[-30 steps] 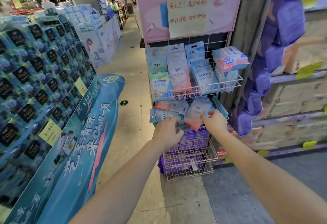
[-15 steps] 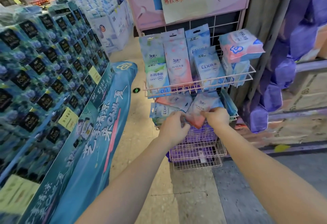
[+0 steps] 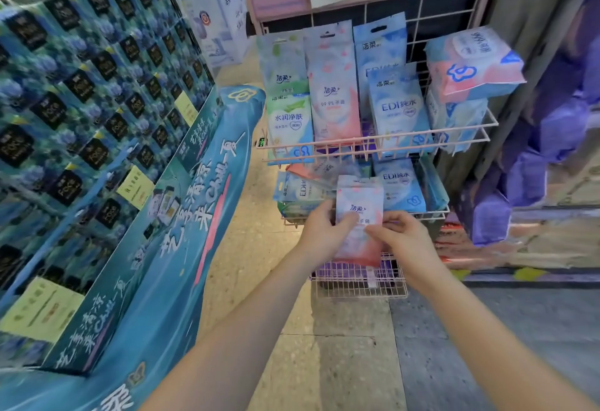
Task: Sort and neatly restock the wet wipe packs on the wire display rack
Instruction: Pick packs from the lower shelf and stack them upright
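A pink wire display rack (image 3: 376, 146) stands ahead with three tiers. Its top shelf holds upright wet wipe packs: a green one (image 3: 289, 118), a pink one (image 3: 334, 92), a blue EDI one (image 3: 399, 112) and a bulky pink-and-blue pack (image 3: 474, 63) lying on others at the right. In front of the middle shelf, both hands hold one pink wet wipe pack (image 3: 358, 202) upright. My left hand (image 3: 321, 232) grips its left edge, my right hand (image 3: 399, 235) its lower right. Blue EDI packs (image 3: 401, 186) lie in the middle shelf behind it.
A tall stack of blue-and-black boxed goods (image 3: 81, 102) with a teal banner (image 3: 181, 232) lines the left side. Purple packs (image 3: 526, 157) hang on the shelving at right. The lowest wire basket (image 3: 357, 284) holds purple items. Tiled floor (image 3: 324, 345) runs between.
The pink pack has come up out of the middle shelf and now stands upright between both hands. The view has moved closer and tilted down.
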A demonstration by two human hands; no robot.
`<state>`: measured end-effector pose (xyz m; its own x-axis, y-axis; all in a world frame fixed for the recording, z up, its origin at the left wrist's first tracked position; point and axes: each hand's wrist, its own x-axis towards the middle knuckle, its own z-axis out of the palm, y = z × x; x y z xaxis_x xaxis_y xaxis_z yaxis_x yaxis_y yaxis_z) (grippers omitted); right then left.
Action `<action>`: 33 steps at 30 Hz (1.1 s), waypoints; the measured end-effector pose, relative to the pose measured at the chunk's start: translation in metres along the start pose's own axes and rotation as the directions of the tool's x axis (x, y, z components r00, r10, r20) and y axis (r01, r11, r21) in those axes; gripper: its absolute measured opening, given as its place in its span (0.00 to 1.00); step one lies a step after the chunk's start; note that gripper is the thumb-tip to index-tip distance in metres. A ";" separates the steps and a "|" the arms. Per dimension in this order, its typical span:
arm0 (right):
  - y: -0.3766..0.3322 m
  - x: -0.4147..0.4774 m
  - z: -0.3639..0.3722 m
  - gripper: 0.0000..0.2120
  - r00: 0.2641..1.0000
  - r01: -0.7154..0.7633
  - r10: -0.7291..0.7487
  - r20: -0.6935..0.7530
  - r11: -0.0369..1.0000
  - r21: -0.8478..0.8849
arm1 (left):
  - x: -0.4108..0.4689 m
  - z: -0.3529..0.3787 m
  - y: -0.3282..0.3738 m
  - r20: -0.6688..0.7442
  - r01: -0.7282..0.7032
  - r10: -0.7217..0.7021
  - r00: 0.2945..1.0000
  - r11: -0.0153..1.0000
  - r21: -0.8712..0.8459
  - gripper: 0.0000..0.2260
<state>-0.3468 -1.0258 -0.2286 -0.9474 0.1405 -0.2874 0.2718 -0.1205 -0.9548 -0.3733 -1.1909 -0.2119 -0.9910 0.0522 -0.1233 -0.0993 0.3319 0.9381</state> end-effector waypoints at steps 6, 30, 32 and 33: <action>-0.011 0.022 0.014 0.11 0.995 0.100 -0.093 0.044 0.976 -0.194 | -0.008 -0.027 -0.020 -0.105 0.116 -0.145 0.984 0.963 -0.244 0.08; -0.010 0.123 0.056 0.17 0.983 0.084 -0.178 -0.052 0.678 -0.731 | -0.010 -0.067 -0.030 -0.230 0.171 -0.233 0.945 0.950 -0.261 0.09; 0.001 0.126 0.050 0.15 0.965 0.163 -0.257 -0.055 0.748 -0.643 | -0.010 -0.069 -0.031 -0.223 0.167 -0.223 0.949 0.956 -0.242 0.10; -0.009 0.111 0.051 0.12 0.960 0.206 -0.275 -0.045 0.809 -0.551 | -0.009 -0.070 -0.031 -0.222 0.162 -0.214 0.951 0.959 -0.231 0.10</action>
<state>-0.4630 -1.0588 -0.2479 -0.9771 0.2119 -0.0168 0.1176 0.4731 -0.8731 -0.3677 -1.2677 -0.2175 -0.9415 -0.2305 -0.2460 -0.2764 0.1096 0.9548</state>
